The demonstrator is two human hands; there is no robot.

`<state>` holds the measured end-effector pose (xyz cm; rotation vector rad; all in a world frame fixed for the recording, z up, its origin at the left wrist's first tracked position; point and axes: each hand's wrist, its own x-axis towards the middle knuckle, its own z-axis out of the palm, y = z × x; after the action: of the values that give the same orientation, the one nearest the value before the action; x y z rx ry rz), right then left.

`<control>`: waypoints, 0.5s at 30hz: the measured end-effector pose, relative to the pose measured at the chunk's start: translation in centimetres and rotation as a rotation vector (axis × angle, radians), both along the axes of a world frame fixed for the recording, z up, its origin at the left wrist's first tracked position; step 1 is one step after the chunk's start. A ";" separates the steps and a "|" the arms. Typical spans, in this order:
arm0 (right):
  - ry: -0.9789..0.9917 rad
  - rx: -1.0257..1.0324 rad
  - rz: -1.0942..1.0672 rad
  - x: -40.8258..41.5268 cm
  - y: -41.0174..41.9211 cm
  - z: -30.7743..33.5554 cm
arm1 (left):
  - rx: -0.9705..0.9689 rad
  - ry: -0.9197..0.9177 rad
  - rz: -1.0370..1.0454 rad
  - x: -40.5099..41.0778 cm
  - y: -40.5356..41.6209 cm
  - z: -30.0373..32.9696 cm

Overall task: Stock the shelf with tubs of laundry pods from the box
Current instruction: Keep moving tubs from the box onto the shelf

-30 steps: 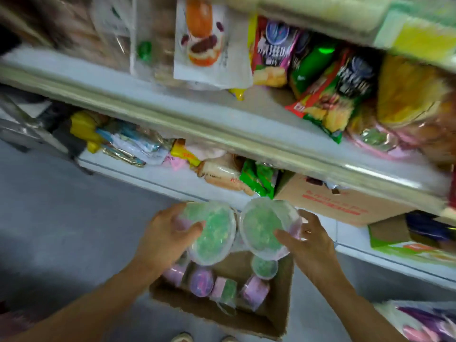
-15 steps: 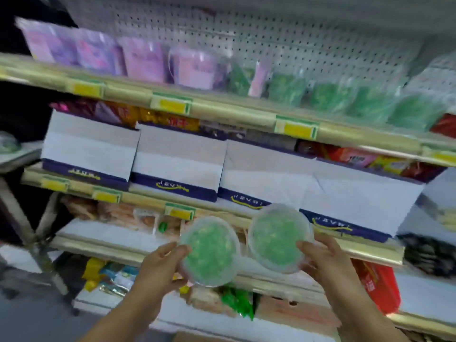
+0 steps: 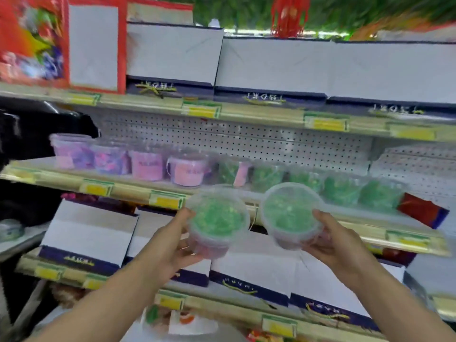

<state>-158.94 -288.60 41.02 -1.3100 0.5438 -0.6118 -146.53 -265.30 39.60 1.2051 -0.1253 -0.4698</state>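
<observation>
I have both arms raised in front of the shelving, forearms running up from the bottom corners of the view and angling in toward each other. My left hand (image 3: pixel 170 245) grips a clear tub of green pods (image 3: pixel 217 219) from its left side: the thumb lies up against the rim near the lid, and the fingers curl under and around the base. My right hand (image 3: pixel 338 240) mirrors that on a second green tub (image 3: pixel 291 213), thumb high on the right wall and fingers wrapped beneath. Both tubs are tipped toward me so I look onto their translucent lids, and they sit side by side with a narrow gap between them, not touching as far as I can judge through the blur.

Just beyond and slightly above both grips runs the edge of the target shelf (image 3: pixel 138 193), with its yellow price labels. On it, behind my right-hand tub and trailing off to its right, stands a row of green tubs (image 3: pixel 343 191). Up and left of my left-hand grip the row carries on with pink and purple tubs (image 3: pixel 148 166). Below my wrists, white-and-navy display cartons (image 3: pixel 86 235) line the next shelf down; similar cartons fill the shelf above. The picture is motion-blurred, so label text is unreadable.
</observation>
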 end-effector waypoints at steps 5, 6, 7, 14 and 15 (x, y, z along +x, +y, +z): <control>0.028 0.042 0.006 2.8 -2.4 3.5 | 0.018 0.028 0.040 1.8 -4.3 3.6; 0.030 0.062 0.013 3.5 -2.7 4.0 | 0.022 0.024 0.050 2.2 -5.2 4.2; 0.029 0.084 0.022 4.1 -3.0 4.4 | 0.025 0.016 0.057 2.6 -6.1 4.7; 0.109 0.131 0.107 7.6 -4.9 6.0 | 0.092 0.015 0.106 6.2 -9.2 6.8; 0.159 0.092 0.147 7.8 -5.1 5.9 | 0.094 0.007 0.104 6.9 -9.3 6.7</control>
<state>-151.12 -293.74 46.90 -1.3055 0.5928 -0.3591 -139.64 -274.65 46.32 1.2956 -0.0348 -0.3925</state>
